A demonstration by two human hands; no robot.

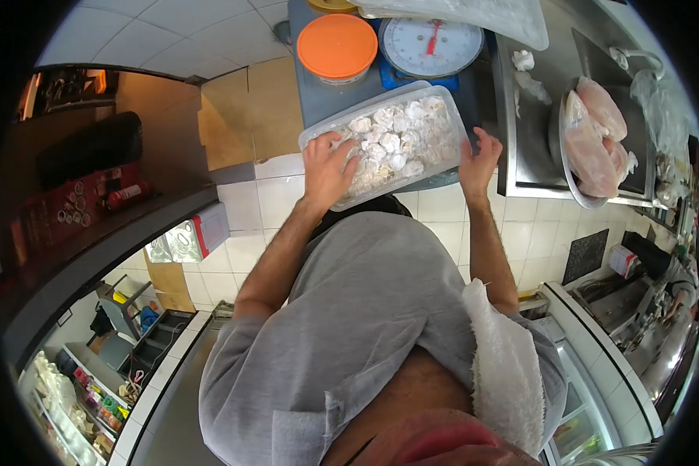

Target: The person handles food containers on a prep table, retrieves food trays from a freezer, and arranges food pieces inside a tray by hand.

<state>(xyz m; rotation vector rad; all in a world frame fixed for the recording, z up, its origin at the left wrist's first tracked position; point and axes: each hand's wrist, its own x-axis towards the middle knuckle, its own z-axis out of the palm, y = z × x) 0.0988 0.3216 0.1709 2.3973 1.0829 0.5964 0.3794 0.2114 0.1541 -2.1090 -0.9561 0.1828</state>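
A clear plastic tub (444, 165) holds several flour-coated white pieces (390, 142) over loose flour. It sits at a slant on the dark counter in front of my body. My left hand (330, 167) is at the tub's left end, fingers spread over the rim and the near pieces; whether the fingertips touch them I cannot make out. Just off the tub's right end is my right hand (480, 159), its fingers apart and slightly bent, with nothing in them.
Behind the tub stand an orange-lidded bucket (337, 46) and a dial scale (432, 46). To the right, a metal bowl (565, 159) of raw chicken breasts (594, 144) rests at the steel sink (526, 140). A white towel (509, 380) hangs from my shoulder.
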